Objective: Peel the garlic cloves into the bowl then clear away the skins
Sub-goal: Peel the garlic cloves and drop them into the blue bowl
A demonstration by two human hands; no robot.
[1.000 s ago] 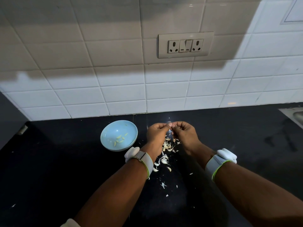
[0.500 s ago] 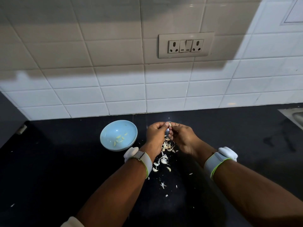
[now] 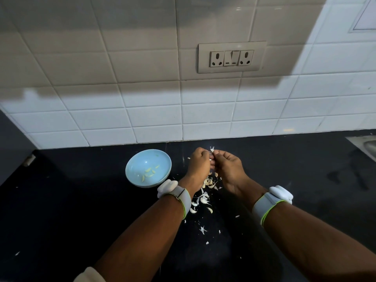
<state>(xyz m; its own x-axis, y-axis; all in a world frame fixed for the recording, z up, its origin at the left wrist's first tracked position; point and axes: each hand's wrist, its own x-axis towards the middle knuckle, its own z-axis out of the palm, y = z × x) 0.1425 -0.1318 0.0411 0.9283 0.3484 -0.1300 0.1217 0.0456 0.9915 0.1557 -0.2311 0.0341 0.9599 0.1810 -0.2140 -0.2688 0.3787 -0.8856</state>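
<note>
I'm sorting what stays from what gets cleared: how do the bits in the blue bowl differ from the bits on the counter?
The garlic pieces look pale yellow and smooth; the skins look white, thin and curled. The pieces sit together inside the bowl; the skins lie scattered over the black counter under the hands. Both are small and light-coloured.

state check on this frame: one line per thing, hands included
left hand: fingers curled, pinching the garlic clove
right hand: fingers curled, pinching the same clove
garlic clove: held between both hands above the counter, skin partly lifted
blue bowl: upright on the counter, left of the hands, a few peeled cloves inside
garlic skins: loose, scattered on the counter under and near the hands
black counter: bears bowl and skins
</note>
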